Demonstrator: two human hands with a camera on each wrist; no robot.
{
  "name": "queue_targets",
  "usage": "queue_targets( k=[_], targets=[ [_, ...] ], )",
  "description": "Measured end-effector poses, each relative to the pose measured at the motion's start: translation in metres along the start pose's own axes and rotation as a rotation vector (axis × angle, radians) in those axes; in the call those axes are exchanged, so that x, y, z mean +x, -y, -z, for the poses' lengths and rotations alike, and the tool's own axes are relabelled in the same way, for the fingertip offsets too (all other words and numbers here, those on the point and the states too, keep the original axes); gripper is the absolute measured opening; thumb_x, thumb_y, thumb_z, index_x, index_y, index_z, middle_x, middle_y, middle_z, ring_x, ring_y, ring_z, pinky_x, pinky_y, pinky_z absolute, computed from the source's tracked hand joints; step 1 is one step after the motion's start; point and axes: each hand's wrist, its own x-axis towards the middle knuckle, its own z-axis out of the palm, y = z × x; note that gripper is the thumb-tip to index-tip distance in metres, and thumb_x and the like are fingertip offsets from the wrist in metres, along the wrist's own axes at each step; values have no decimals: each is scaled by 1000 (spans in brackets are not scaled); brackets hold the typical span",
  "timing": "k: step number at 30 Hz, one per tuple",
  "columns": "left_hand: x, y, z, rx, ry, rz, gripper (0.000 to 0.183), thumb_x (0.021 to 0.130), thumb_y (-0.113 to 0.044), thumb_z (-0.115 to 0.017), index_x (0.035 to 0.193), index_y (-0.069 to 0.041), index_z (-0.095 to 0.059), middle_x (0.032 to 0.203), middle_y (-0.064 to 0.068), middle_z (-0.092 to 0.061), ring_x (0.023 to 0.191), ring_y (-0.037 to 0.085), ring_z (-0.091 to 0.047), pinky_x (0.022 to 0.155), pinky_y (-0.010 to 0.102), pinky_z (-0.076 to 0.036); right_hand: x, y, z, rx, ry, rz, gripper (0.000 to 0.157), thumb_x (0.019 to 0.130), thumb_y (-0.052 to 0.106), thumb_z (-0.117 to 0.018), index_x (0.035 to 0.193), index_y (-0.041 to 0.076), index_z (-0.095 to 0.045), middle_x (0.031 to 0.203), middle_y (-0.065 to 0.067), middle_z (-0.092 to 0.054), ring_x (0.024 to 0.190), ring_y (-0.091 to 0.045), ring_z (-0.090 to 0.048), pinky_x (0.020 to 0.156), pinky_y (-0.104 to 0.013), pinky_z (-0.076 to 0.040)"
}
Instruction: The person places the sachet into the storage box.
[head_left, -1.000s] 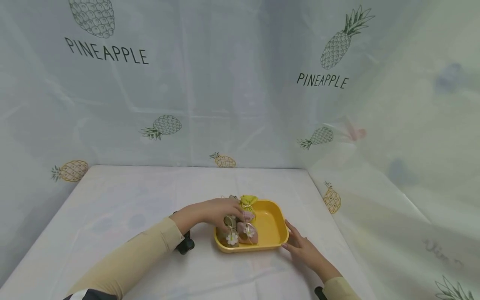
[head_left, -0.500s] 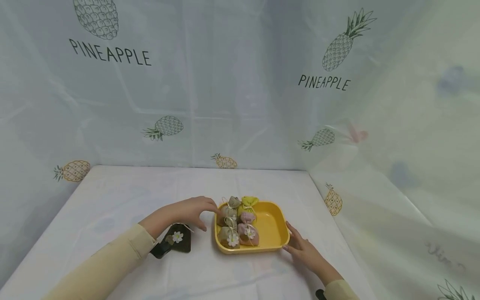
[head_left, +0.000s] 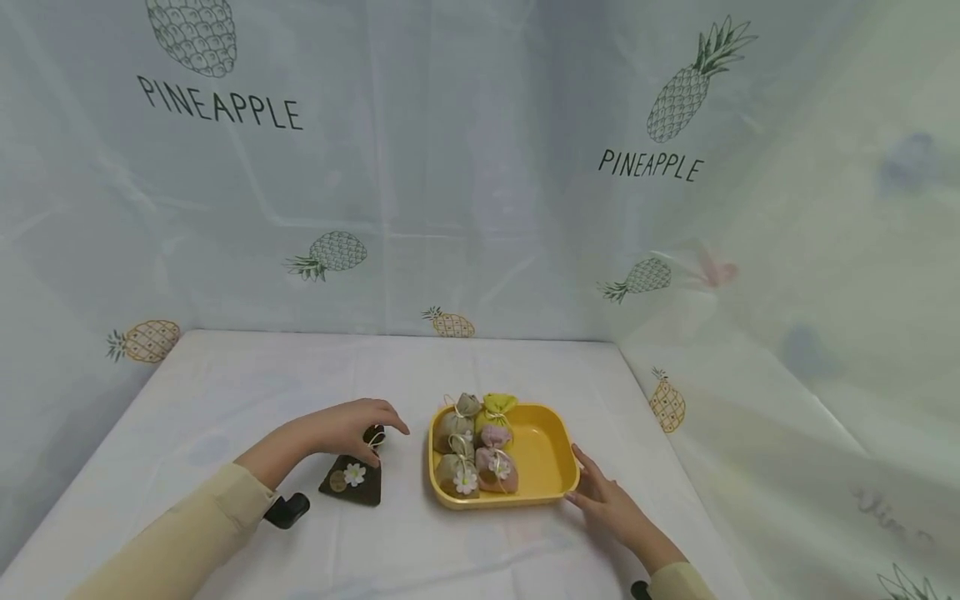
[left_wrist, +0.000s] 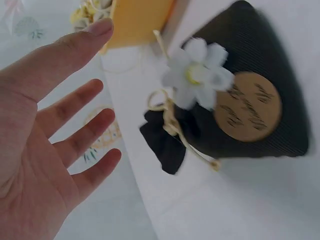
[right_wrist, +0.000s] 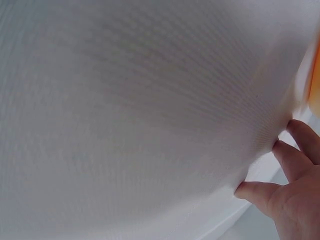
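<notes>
Head view: your left hand [head_left: 341, 427] sits at 12 o'clock of the black pouch [head_left: 358, 483], which lies on the bench [head_left: 247, 392] at 9 o'clock of the yellow tray [head_left: 543, 450]; grip apart, pouch neck showing between thumb and fingers. Your right hand [head_left: 609, 504] is at 4 o'clock of the tray, grip also apart, fingertips right at its outer wall; touching or barely clear, can't tell. Tray carries four tied bags: rear taupe bag [head_left: 452, 427] at 10, yellow bag [head_left: 497, 407] at 12, pink bag [head_left: 498, 477] near 6, front taupe bag [head_left: 453, 473] at 8. Pineapple-print curtain [head_left: 465, 167] hangs beyond the bench at 12. Left wrist view: your left hand is at 8 o'clock of frame, fingers spread, visible gap to the pouch at 2. Pouch has a white flower [left_wrist: 197, 74], a round brown label [left_wrist: 248, 106] and a cream cord [left_wrist: 171, 120] round its neck. Tray is cropped at 12. Right wrist view: your right hand is at 4 o'clock, three digits splayed, nothing between them; a sliver of tray shows at 3, white cloth [right_wrist: 150, 125] fills most of the rest.
</notes>
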Motion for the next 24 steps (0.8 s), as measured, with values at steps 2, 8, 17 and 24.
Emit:
queue_targets(
  k=[2, 8, 17, 24],
  targets=[
    [-4, 5, -2, -14, 0, 4, 55, 75, -18, -85, 126, -16, -64, 125, -3, -56, 120, 24, -51, 99, 43, -43, -1, 1, 0, 4, 2, 2, 77, 92, 48, -62, 156, 31, -22, 141, -15, -51, 134, -46, -36, 107, -69, 2],
    [-17, 13, -1, -48, -6, 12, 60, 72, -20, -87, 127, -14, -63, 124, 0, -55, 118, 27, -51, 97, 46, -44, -1, 3, 0, 21, 6, -23, 78, 91, 50, -62, 156, 31, -21, 142, -15, -49, 135, -48, -32, 107, -69, 4],
    [-29, 27, -13, -132, 2, 155, 64, 70, -14, -88, 129, -17, -62, 138, 17, -41, 120, 36, -48, 86, 46, -48, -1, 2, 0, 11, -2, -15, 78, 92, 49, -62, 156, 31, -21, 143, -15, -49, 136, -48, -31, 107, -68, 4],
    [-31, 35, -23, -194, 27, 191, 60, 73, -15, -86, 127, -20, -62, 124, 6, -46, 110, 30, -51, 87, 47, -47, 0, 1, 1, 19, 6, -5, 78, 92, 48, -62, 156, 31, -21, 144, -15, -48, 136, -46, -31, 107, -69, 5]
  ],
)
